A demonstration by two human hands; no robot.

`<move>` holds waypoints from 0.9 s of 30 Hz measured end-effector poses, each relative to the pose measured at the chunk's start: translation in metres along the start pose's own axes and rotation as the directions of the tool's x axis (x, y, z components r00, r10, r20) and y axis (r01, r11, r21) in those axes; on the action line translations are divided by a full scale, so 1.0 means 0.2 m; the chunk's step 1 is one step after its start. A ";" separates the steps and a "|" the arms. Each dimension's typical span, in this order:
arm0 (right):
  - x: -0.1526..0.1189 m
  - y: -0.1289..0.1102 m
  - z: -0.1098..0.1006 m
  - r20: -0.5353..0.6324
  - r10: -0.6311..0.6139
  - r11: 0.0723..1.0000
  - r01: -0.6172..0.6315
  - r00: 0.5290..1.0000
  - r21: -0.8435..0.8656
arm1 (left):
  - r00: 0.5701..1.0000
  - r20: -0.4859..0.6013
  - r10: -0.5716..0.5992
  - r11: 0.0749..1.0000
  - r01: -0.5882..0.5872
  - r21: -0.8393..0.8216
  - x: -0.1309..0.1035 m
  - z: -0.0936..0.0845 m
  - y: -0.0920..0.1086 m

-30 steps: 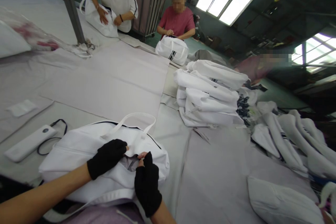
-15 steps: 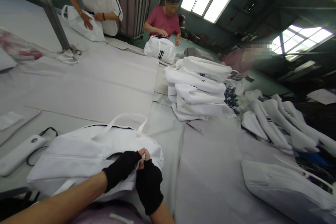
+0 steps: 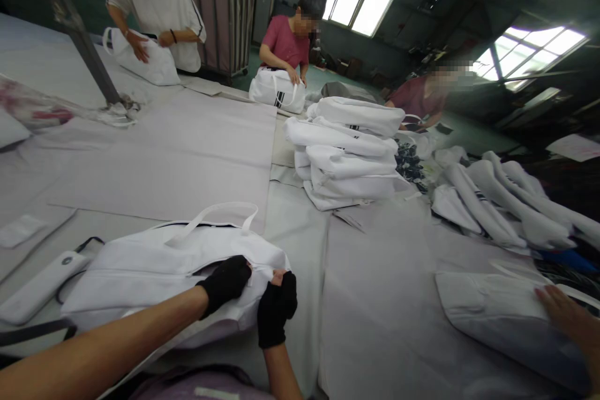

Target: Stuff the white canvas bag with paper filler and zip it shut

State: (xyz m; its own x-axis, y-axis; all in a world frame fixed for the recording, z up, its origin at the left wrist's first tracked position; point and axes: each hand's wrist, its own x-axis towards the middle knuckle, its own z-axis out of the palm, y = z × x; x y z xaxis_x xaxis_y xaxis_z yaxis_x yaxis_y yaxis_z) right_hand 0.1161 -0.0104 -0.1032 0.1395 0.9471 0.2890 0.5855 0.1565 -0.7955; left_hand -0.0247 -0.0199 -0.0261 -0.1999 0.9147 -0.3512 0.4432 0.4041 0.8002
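Note:
A white handbag (image 3: 135, 269) with strap handles lies on the table in front of me, its zipped opening partly apart along the top. My left hand (image 3: 228, 278), in a black fingerless glove, is closed at the right end of that opening; its fingertips are partly hidden by the fabric. Gloved the same way, my right hand (image 3: 277, 309) pinches the bag's right end, thumb and fingers pressed together on the material. Whatever small part lies between the fingers is too small to make out.
A white device (image 3: 42, 287) with a black cord lies left of the bag. Stacked white bags (image 3: 351, 156) stand ahead, with more bags (image 3: 497, 206) at right. Another person's hand (image 3: 569, 319) touches a bag (image 3: 492, 306) near the right edge. Co-workers handle bags across the table.
My hands have come apart; the right has moved right to the bag's end. Another person's hand has appeared on the bag at the far right.

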 end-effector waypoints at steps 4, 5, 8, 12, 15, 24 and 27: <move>0.05 0.01 0.01 0.015 -0.017 1.000 0.018 1.000 -0.013 | 0.996 -0.068 0.061 0.989 -0.052 0.137 0.02 0.05 -0.04; 0.05 0.01 0.01 0.016 -0.021 1.000 0.021 1.000 -0.016 | 0.992 -0.086 0.092 0.982 -0.075 0.175 0.02 0.06 -0.06; 0.06 0.02 -0.01 0.021 -0.049 0.999 0.049 0.999 -0.017 | 0.975 -0.094 0.201 0.962 -0.179 0.205 0.02 0.05 -0.10; 0.07 0.02 -0.01 0.007 -0.085 0.994 0.085 0.996 -0.064 | 0.966 0.026 0.256 0.929 -0.254 0.268 0.02 -0.04 -0.09; 0.08 0.01 -0.01 -0.002 -0.078 0.993 0.077 0.997 -0.092 | 0.958 0.107 0.268 0.857 -0.288 0.427 0.02 -0.11 -0.03; 0.09 0.05 0.00 0.005 -0.138 0.935 0.132 0.990 -0.330 | 0.948 0.171 0.270 0.753 -0.319 0.576 0.04 -0.16 -0.03; 0.09 0.08 0.02 -0.014 -0.202 0.899 0.180 0.979 -0.398 | 0.949 0.169 0.267 0.734 -0.314 0.602 0.03 -0.17 -0.09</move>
State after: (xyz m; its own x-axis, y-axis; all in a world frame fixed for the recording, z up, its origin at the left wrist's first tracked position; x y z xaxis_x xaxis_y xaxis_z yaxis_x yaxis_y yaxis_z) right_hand 0.1243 0.0101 -0.1123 0.0290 0.8919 0.4512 0.8697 0.2000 -0.4512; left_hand -0.0641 -0.0228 -0.0260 0.0764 0.9763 -0.2023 0.9141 0.0124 0.4053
